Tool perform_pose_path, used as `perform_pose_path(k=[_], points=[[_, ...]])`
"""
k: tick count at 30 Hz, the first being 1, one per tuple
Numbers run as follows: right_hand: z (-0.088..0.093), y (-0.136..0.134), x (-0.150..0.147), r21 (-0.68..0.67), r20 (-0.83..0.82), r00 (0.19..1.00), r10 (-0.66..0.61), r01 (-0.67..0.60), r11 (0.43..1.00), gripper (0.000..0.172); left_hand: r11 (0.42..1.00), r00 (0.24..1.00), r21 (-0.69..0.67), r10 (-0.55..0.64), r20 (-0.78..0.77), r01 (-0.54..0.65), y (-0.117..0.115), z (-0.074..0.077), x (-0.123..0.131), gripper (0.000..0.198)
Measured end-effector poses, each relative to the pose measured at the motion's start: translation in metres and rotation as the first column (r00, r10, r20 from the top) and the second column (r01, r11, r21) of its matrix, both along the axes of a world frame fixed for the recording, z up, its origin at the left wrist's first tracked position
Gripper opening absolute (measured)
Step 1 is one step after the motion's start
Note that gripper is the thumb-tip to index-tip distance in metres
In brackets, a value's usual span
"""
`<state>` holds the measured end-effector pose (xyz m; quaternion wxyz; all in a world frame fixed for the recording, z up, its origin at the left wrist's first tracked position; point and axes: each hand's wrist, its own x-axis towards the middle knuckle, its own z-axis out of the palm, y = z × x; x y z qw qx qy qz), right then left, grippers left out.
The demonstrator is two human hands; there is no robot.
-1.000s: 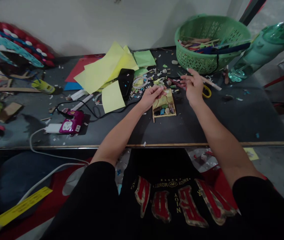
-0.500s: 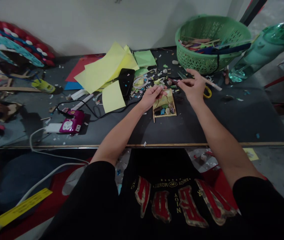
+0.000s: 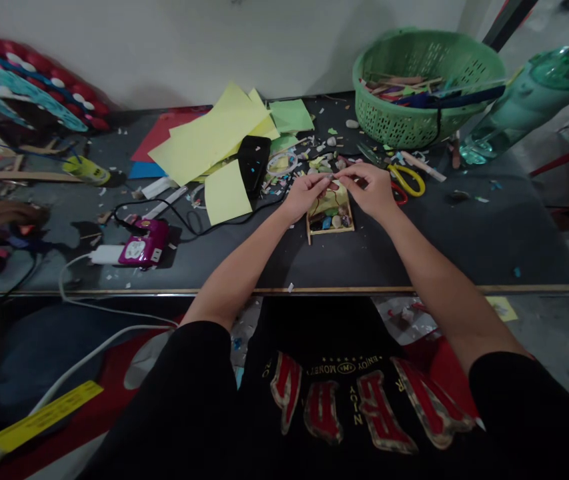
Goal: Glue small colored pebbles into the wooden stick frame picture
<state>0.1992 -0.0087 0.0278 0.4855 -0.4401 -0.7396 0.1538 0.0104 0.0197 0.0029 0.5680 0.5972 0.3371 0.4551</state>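
My left hand (image 3: 307, 194) and my right hand (image 3: 368, 189) meet over the far end of a small framed panel (image 3: 331, 212). The fingers of both are pinched; whatever lies between them is too small to name. The panel is flat on the dark table, with a thin wooden border, a yellow ground, dark wavy lines and several coloured stones along its near side. My fingers cover part of its far edge. Just right of my right hand lie yellow-handled scissors (image 3: 409, 180) and a red handle loop (image 3: 399, 193).
Behind my hands stands a green basket (image 3: 397, 123) of tools and sticks, with a green bottle (image 3: 519, 103) to its right. Paper scraps, yellow sheets (image 3: 209, 147), a black phone-like object (image 3: 254, 163) and a purple power adapter (image 3: 147, 243) lie leftward. Another person's hand (image 3: 4, 217) is far left.
My right hand has moved left and come together with my left hand above the panel, uncovering the scissors. At far left, the other person's hand has shifted.
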Motion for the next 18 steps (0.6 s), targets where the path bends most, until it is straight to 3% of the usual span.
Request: perform_pose_path(k=[9,18], points=[[-0.0024,-0.003,-0.0075,-0.091,-0.049,0.999,0.023,-0.027,0.995,0.034,0.999,0.998,-0.002,0.048,-0.029,-0.048,0.0017,-0.002,0.0016,0.029],[-0.0054,-0.0012,-0.0084,-0.089,-0.063,0.998,-0.009,0.003,0.996,0.025,0.999,0.999,-0.028,-0.044,0.011,0.045,0.0058,-0.0053,-0.0002,0.031]])
